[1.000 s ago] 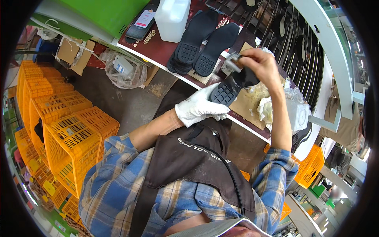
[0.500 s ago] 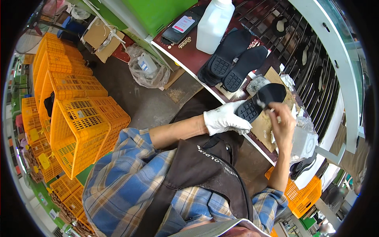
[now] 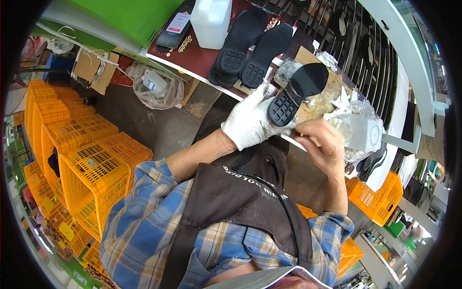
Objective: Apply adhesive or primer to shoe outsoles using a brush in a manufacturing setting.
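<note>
My left hand (image 3: 246,119), in a white glove, grips a black shoe sole (image 3: 310,81) by its heel end, with the blocky tread showing. The sole slants up and away over the table's edge. Bare and closed, my right hand (image 3: 321,140) is just below and right of the heel. Its fingertips pinch something small and blurred that I cannot make out. More black soles (image 3: 265,54) are stacked on the table beyond my left hand. A clear plastic container (image 3: 365,132) in crumpled plastic stands right of my right hand.
A white jug (image 3: 210,24) and a phone (image 3: 177,28) stand on the dark red tabletop (image 3: 166,57). Past a stained board (image 3: 323,103), dark rods (image 3: 358,62) carry shoe parts. Orange crates (image 3: 98,173) are stacked at left; another orange crate (image 3: 380,197) is at lower right.
The view has shifted. My right hand has drawn back from the middle of the sole to below its heel. My left hand still holds the sole, now tilted more upright.
</note>
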Available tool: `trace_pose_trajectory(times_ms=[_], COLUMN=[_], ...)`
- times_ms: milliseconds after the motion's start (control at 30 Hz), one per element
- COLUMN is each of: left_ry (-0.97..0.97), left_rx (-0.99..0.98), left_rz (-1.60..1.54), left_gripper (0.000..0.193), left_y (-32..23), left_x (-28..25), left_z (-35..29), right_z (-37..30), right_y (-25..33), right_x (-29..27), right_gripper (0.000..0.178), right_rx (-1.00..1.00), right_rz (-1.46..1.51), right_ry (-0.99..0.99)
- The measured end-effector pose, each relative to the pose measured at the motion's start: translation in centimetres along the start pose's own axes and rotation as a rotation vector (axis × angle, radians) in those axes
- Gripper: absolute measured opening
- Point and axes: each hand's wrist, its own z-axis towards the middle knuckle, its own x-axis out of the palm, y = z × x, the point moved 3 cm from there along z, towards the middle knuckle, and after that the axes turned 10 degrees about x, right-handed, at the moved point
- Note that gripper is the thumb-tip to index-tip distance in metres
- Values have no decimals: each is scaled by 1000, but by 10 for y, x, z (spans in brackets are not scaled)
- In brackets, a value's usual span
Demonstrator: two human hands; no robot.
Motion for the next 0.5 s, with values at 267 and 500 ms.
trace_pose_trajectory(times_ms=[267,500], left_ry=[128,-69], left_rx=[-19,-81], left_rz=[-69,-102], left_gripper=[52,64], left_y=[9,25], left_x=[3,-18], left_z=[11,39], right_z=[-1,-13], right_y=[22,-20], right_x=[-1,-15], right_gripper=[24,21], right_rx=[-69,252], right_rz=[51,251], right_ry=[35,-367])
